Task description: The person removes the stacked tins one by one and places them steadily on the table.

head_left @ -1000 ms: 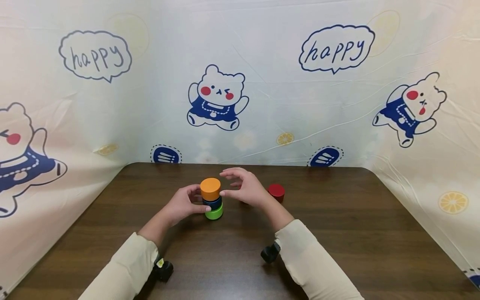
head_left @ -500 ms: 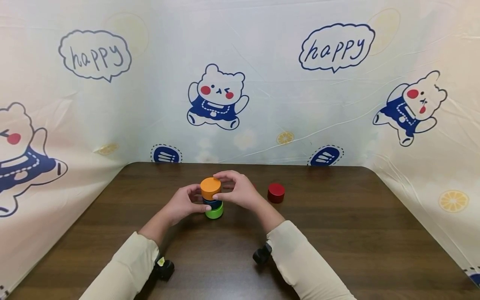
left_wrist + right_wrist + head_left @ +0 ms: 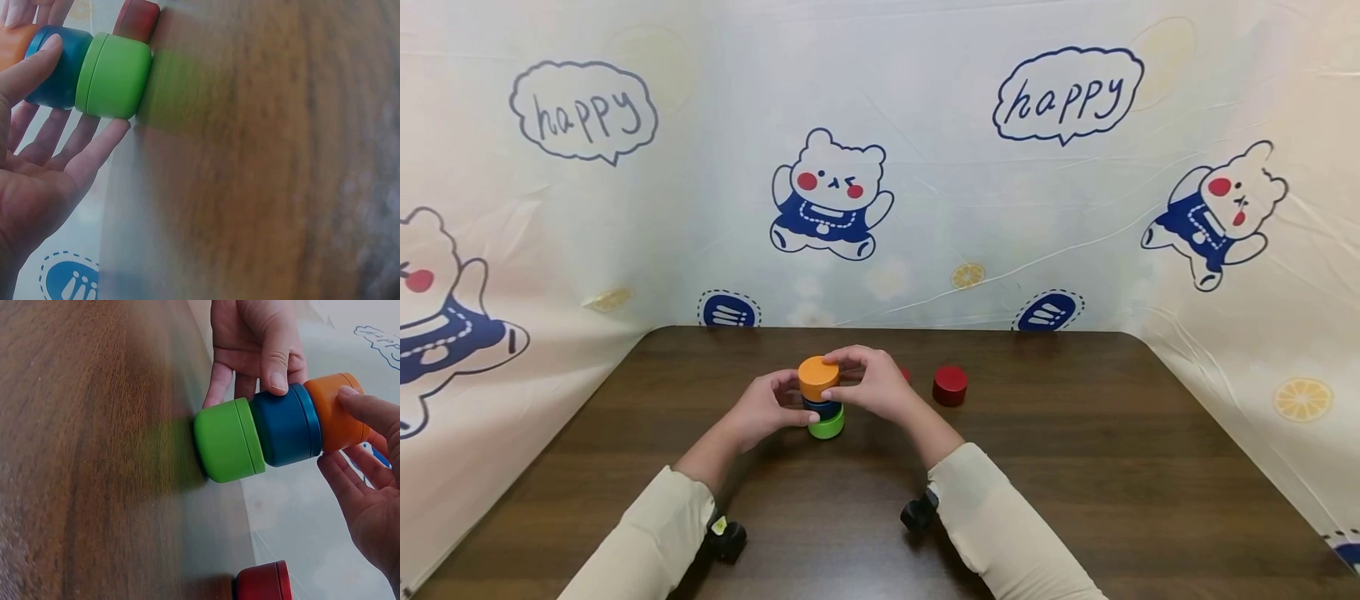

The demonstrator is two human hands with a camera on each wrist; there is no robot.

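Three small round lidded jars stand in a stack on the table. The green jar (image 3: 827,427) is at the bottom, the blue jar (image 3: 287,425) in the middle and the orange jar (image 3: 817,379) on top. My left hand (image 3: 758,414) holds the blue jar from the left, its thumb on the near side and one finger reaching down by the green jar in the left wrist view. From the right, my right hand (image 3: 880,387) grips the orange jar between thumb and fingers. In the head view the hands partly cover the blue and orange jars.
A red jar (image 3: 951,386) stands on the brown table (image 3: 1075,467), right of the stack. Another red thing (image 3: 906,374) shows partly behind my right hand. A printed curtain (image 3: 940,208) hangs behind the table and along its sides.
My right hand has moved left from beside the stack and now grips the orange jar. The left hand keeps its hold on the blue jar; the stack stays in place.
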